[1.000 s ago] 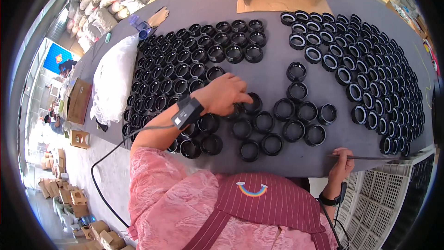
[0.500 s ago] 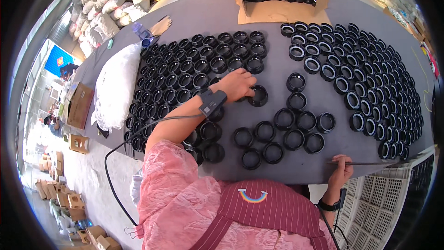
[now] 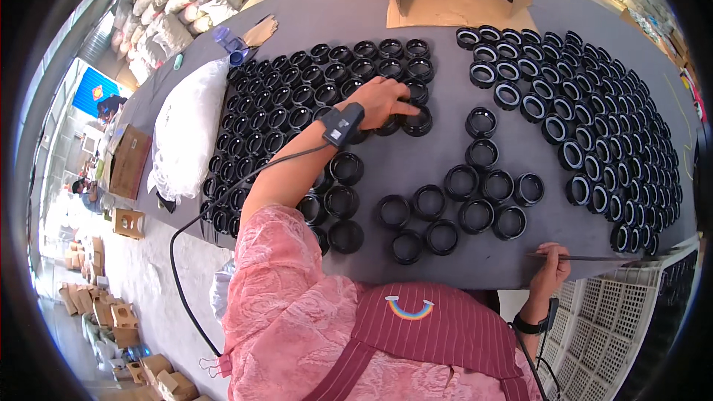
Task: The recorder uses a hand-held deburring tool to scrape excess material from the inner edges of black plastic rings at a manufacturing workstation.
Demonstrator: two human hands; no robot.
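My left hand (image 3: pixel 385 102) reaches over the table to the near right corner of a block of black rings. Its fingers are bent and grip a black ring (image 3: pixel 418 123) by its upper rim; another black ring (image 3: pixel 387 128) sits partly under the hand. My wrist hides some rings behind it. My right hand (image 3: pixel 550 270) is at the table's near edge, closed round a thin dark stick (image 3: pixel 594 258) that sticks out on both sides. Between the hands, several loose black rings (image 3: pixel 476 216) lie flat in a cluster.
Many black rings with pale inner bands (image 3: pixel 555 128) cover the right side. At the far edge stands an open cardboard box (image 3: pixel 460 16) full of black rings. A white plastic bag (image 3: pixel 189 134) lies on the left, a blue-tinted bottle (image 3: pixel 232 48) beyond it. White plastic crates (image 3: pixel 594 319) stand below right.
My left hand has moved away from me, bringing the black ring up against the block's rows. My right hand has hardly moved. The whole view has shifted slightly.
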